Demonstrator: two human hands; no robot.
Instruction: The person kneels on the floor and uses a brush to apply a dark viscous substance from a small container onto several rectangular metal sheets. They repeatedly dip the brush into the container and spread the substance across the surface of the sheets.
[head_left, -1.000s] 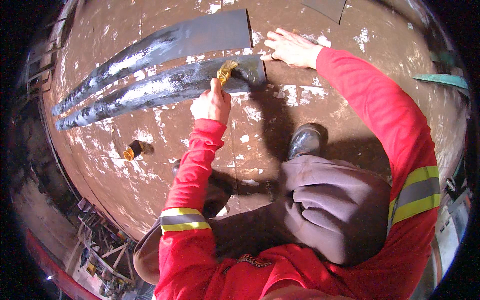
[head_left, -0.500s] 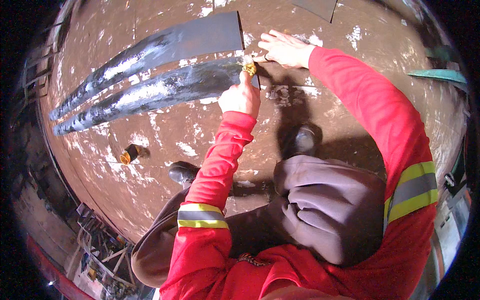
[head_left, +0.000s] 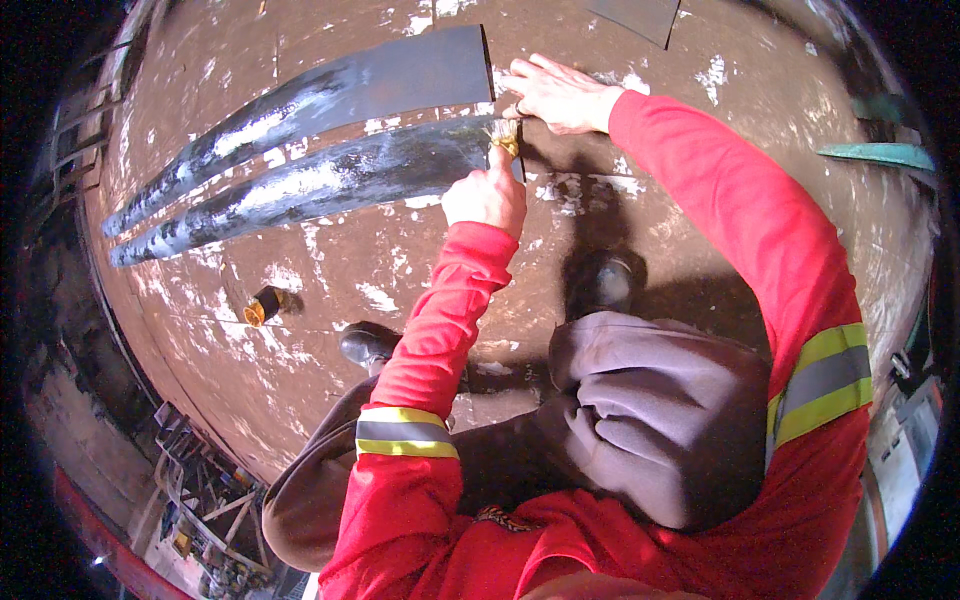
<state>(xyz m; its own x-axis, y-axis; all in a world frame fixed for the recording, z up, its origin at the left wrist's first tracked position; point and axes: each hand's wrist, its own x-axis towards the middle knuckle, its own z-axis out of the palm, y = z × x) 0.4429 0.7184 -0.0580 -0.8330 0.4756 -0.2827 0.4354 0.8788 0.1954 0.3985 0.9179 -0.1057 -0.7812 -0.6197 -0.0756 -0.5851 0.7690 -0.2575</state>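
Observation:
Two long dark strips lie side by side, wet-looking black and streaked over much of their length. My left hand [head_left: 487, 195] is closed around a brush [head_left: 505, 140] with pale bristles and a yellowish band; its handle is hidden in my grip. The bristles are over the right end of the nearer strip [head_left: 330, 172]. Just beyond that end, my right hand [head_left: 562, 98] rests with fingers stretched out, its thumb side close to the strip's edge. The farther strip [head_left: 405, 75] has a bare grey right end.
A brown floor [head_left: 390, 255] with white patches lies below. On it, a small dark can [head_left: 264, 306] with an orange-yellow rim is left of my boot [head_left: 368, 344]. A grey plate [head_left: 640, 18] lies at the top, a green beam [head_left: 880, 152] at right, metal frames [head_left: 205, 500] lower left.
The brush's bristles have swung upright and show more plainly. My right hand has shifted slightly left, closer to the strip's end. The whole view has moved a little.

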